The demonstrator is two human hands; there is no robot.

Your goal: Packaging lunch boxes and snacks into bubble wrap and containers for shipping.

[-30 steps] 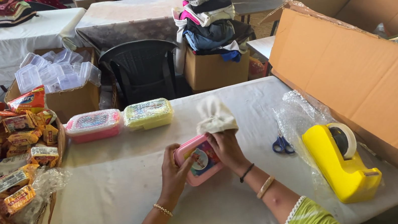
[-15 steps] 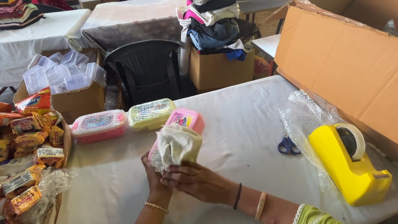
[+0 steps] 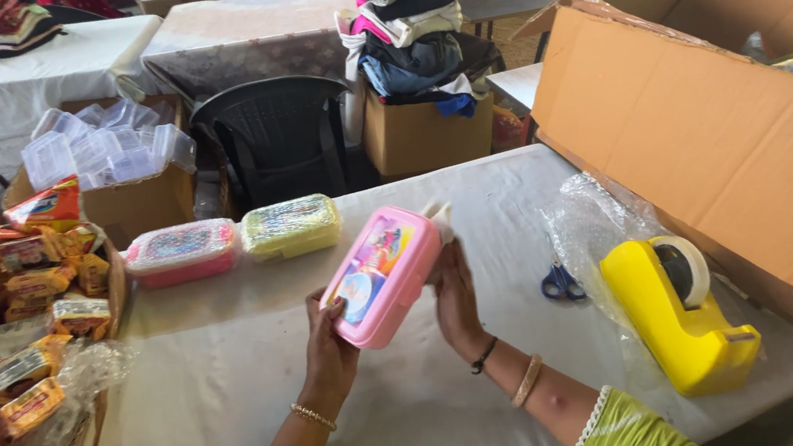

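Head view
Held thing: a pink rectangular plastic lunch box with a colourful picture on its lid (image 3: 382,274), tilted, lid facing up and left, lifted above the counter (image 3: 234,374) between both hands.
Left hand: the left hand (image 3: 329,347) grips the lower left end of the box, fingers closed against its edge.
Right hand: the right hand (image 3: 456,296) presses flat against the box's right side; a scrap of cream-white cloth (image 3: 438,213) shows at the box's upper right corner, seemingly pinned under the fingers, though most of it is hidden.
Counter cover: a white cloth, slightly creased.
Behind the box: a pink plastic lunch box with a patterned lid (image 3: 182,251) and a yellow-green plastic lunch box (image 3: 291,226) lie side by side, just touching.
Right of the hands: small blue-handled scissors (image 3: 561,282), near a yellow plastic tape dispenser (image 3: 678,312) resting on crumpled clear plastic wrap (image 3: 590,219).
Far right: a large open brown cardboard box (image 3: 709,144).
Left edge: a carton heaped with orange and yellow snack packets (image 3: 14,310).
Beyond the counter: a black plastic chair (image 3: 280,136).
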